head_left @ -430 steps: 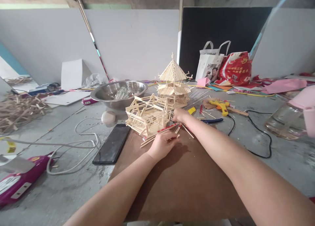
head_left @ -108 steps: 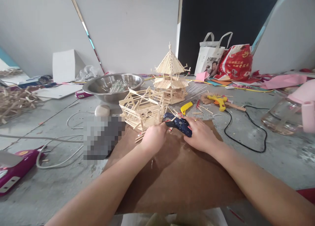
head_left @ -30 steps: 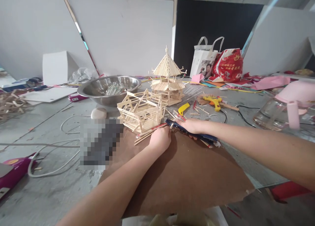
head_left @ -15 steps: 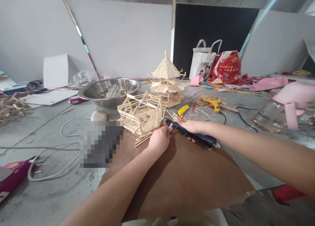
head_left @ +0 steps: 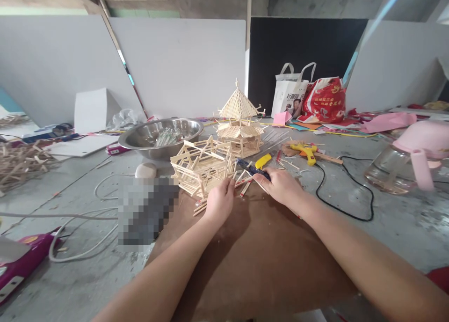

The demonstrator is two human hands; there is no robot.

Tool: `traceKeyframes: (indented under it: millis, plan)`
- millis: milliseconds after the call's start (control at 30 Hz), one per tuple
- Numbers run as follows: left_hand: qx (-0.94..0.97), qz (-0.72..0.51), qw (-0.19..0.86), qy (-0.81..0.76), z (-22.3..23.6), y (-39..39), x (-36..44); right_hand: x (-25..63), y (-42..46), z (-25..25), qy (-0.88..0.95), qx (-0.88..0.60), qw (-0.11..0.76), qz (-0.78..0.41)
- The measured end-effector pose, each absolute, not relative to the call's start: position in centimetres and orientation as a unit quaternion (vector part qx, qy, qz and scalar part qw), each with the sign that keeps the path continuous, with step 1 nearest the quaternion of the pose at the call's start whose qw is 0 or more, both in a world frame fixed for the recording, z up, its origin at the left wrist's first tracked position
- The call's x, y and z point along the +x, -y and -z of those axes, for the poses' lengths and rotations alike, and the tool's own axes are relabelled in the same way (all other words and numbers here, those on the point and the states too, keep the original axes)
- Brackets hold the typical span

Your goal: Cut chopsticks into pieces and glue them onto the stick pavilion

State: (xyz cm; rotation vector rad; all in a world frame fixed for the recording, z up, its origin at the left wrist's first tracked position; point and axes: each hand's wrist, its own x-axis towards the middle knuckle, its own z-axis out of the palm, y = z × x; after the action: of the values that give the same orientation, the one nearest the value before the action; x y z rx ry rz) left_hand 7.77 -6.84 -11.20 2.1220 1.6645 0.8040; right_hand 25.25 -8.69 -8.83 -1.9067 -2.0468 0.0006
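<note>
My left hand (head_left: 220,200) is closed beside the open wooden-stick frame (head_left: 199,172), its fingertips pinched on what looks like a thin wooden stick, mostly hidden. Closed around a long dark-blue hand tool (head_left: 253,168) is my right hand (head_left: 282,186). The tool's front end points left toward the frame, and the palm covers its rear part. Loose sticks (head_left: 246,187), some with red marks, lie between the two hands. Behind the frame stands a small pagoda (head_left: 239,104) built of sticks, with a pointed roof. Both hands are over a brown board (head_left: 259,256).
A yellow glue gun (head_left: 305,151) with a black cord and a yellow-handled tool (head_left: 263,161) lie behind my right hand. A steel bowl (head_left: 129,139) stands back left. At right is a pink-lidded jug (head_left: 389,167). A white cable (head_left: 84,215) crosses the left side.
The dark-blue tool has turned and shows less of its length; my right hand now covers its rear part. My left hand has shifted slightly left. The camera view has tilted up a little.
</note>
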Motion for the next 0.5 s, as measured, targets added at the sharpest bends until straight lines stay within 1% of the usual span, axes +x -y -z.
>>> traceKeyframes:
  millis: [100,333,433,500]
  plan:
    - [0.756,-0.260,0.154,-0.581,11.6,6.7,7.8,25.4,8.7,9.5,0.720,-0.674,0.164,0.004]
    - [0.799,-0.286,0.087,-0.523,12.3,7.0,8.2,25.7,9.1,9.9,0.725,-0.671,0.155,0.016]
    - [0.803,-0.308,0.092,-0.503,12.0,7.3,8.5,25.4,9.4,9.8,0.727,-0.669,0.154,0.006]
    - [0.799,-0.328,0.113,-0.492,11.7,7.6,8.6,25.2,9.6,9.7,0.729,-0.666,0.159,-0.007]
